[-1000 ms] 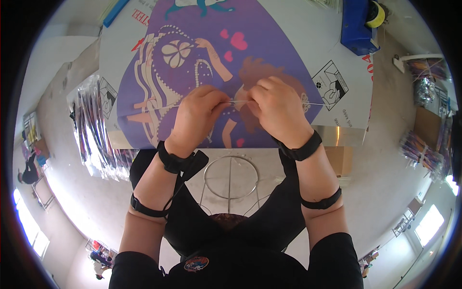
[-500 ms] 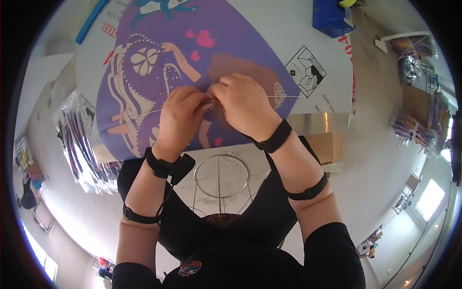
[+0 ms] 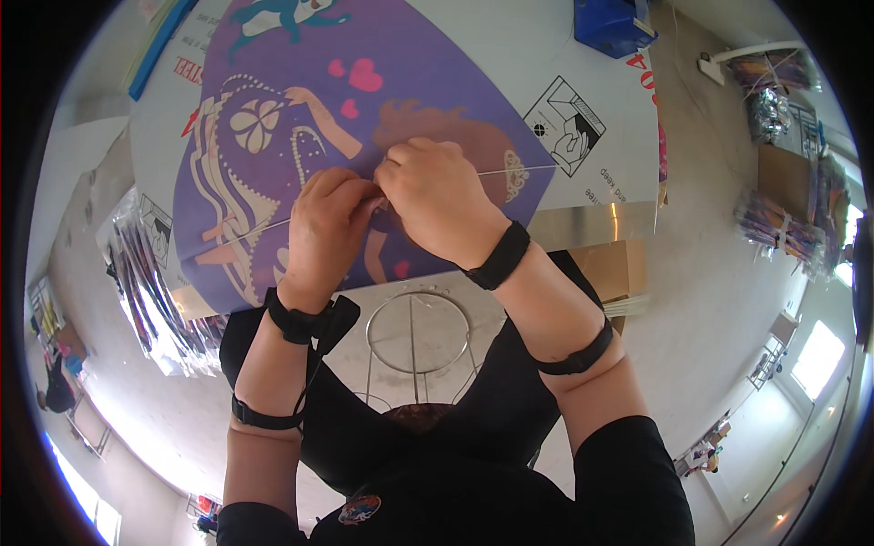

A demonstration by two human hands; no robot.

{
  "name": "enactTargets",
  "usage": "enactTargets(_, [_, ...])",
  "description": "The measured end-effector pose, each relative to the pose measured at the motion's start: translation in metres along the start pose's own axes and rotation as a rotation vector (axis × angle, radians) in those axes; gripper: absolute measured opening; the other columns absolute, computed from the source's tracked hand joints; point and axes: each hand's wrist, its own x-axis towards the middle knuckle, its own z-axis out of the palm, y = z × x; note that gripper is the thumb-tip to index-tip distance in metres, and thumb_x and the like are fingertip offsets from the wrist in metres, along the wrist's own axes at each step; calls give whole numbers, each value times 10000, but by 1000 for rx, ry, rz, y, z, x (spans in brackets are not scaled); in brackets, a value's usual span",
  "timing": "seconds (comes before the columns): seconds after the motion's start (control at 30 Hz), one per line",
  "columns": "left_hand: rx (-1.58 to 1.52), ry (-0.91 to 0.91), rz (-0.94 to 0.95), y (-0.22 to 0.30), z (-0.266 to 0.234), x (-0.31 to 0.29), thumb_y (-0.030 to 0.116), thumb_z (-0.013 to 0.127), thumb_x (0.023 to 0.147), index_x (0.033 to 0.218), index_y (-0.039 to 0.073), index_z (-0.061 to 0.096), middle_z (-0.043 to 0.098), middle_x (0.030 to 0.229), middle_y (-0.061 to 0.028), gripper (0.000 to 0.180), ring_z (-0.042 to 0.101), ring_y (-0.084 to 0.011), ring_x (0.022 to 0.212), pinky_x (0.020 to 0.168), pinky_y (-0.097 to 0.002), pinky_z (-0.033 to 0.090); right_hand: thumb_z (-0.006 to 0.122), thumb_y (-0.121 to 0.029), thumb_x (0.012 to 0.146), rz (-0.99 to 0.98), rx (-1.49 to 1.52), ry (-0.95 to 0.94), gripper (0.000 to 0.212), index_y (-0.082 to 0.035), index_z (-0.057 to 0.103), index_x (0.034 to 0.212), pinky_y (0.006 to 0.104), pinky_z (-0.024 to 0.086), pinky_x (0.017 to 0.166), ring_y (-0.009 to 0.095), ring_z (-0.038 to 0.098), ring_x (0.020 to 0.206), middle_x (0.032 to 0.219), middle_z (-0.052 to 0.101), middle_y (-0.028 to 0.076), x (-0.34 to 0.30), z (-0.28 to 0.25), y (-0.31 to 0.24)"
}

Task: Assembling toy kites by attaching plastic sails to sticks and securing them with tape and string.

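Note:
A purple printed sheet [image 3: 428,55], pointed at its right end like a kite sail, lies on the table in front of me. A thin white rod [image 3: 537,169] runs across it from lower left to right, passing under my hands. My left hand [image 3: 328,218] is closed in a pinch at the middle of the rod. Touching it from the right, my right hand [image 3: 437,191] is also closed, with its fingertips bent down. A small pale bit shows between the fingertips, but my fingers hide most of it.
The table [image 3: 601,187] has a printed covering. A blue bin [image 3: 614,27] stands at the far right. Plastic-wrapped bundles [image 3: 150,282] hang by the left edge. Below the near edge is a metal ring frame [image 3: 419,332], with a cardboard box [image 3: 624,268] to its right.
Both hands and the sheet have shifted a little to the left in the picture. The rod now slants more, its right end higher. Both hands stay pinched together.

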Motion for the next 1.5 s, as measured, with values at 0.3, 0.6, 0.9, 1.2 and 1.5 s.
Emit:
enactTargets(0.3, [-21, -6, -13, 0, 0, 0, -24, 690, 677, 822, 21, 639, 587, 824, -93, 160, 575, -292, 760, 657, -363, 471, 635, -100, 692, 41, 5, -17, 56, -87, 581, 689, 365, 441, 642, 227, 563, 780, 742, 555, 24, 1, -1, -3])
enactTargets(0.6, [-25, -17, -31, -2, 1, 0, 11, 697, 690, 803, 44, 645, 583, 805, -71, 129, 574, -279, 764, 658, -371, 468, 621, -135, 707, 13, -6, -13, 52, -83, 625, 707, 354, 476, 653, 221, 585, 819, 773, 589, 36, -2, -6, 5])
enactTargets(0.9, [-3, -14, 17, -1, 0, 1, -16, 700, 699, 824, 11, 639, 592, 813, -93, 142, 576, -269, 718, 630, -336, 466, 622, -153, 717, 21, -34, -34, 62, -92, 622, 704, 361, 473, 645, 211, 584, 815, 773, 583, 26, -1, -2, 4])
enactTargets(1.2, [-29, -12, -12, 0, 0, 1, 5, 704, 692, 821, 29, 646, 589, 812, -84, 144, 577, -278, 745, 642, -353, 468, 619, -153, 726, 22, -17, -52, 60, -94, 625, 715, 364, 474, 661, 213, 591, 828, 787, 587, 28, 0, -4, 4])
enactTargets(1.5, [-35, -38, 32, -8, -5, -6, 32, 697, 689, 862, 45, 654, 598, 840, -119, 179, 583, -318, 789, 684, -387, 479, 612, -131, 719, 20, 68, -63, 70, -66, 590, 731, 413, 472, 684, 272, 582, 839, 822, 570, 79, 1, -7, 2])
